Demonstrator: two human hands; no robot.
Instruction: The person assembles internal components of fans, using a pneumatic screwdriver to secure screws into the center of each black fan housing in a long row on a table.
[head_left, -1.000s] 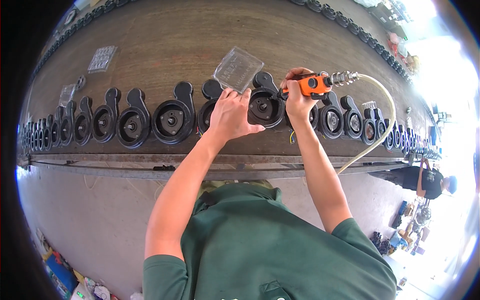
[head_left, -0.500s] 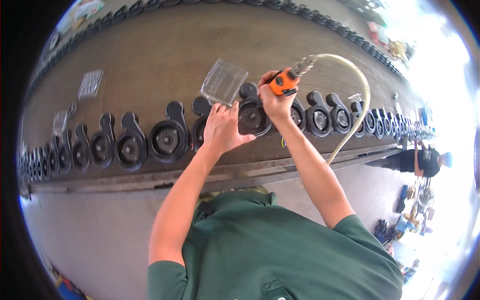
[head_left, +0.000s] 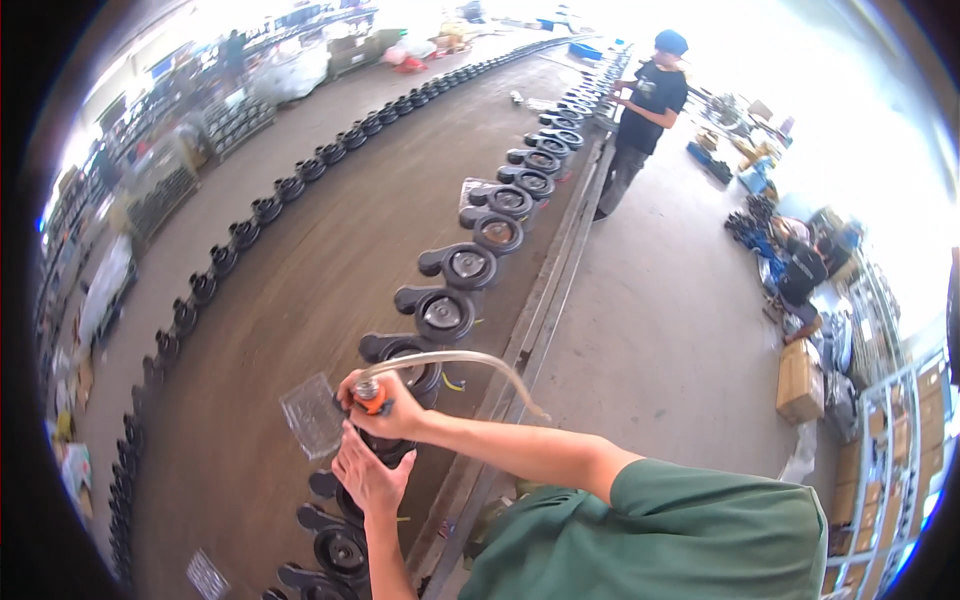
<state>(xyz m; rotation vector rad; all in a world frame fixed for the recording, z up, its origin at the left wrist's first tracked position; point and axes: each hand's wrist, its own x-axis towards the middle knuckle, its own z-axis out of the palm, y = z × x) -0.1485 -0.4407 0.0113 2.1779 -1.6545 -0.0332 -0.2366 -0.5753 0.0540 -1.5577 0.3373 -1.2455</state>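
My right hand (head_left: 402, 412) is closed around an orange air tool (head_left: 370, 400), held above one of the black round housings (head_left: 388, 446). A clear hose (head_left: 465, 357) runs from the tool's metal coupling, over my wrist and off to the right. Against that same housing lies my left hand (head_left: 368, 475), fingers along its side and thumb apart, gripping it. My hands cover most of the housing and the tool's tip. Just left of the tool, a clear plastic tray (head_left: 313, 415) rests on the brown work surface (head_left: 290, 290).
More black housings (head_left: 444, 313) line the near side, each with a round body and side arm. Small black parts (head_left: 222, 260) line the far edge. A metal rail (head_left: 545, 310) borders the surface. Further along stands a person (head_left: 652, 105); a cardboard box (head_left: 800, 382) sits right.
The view has swung to the right, bringing the line's far end and the aisle into sight. My hands stay at the same housing, now closer together, the tool more upright.
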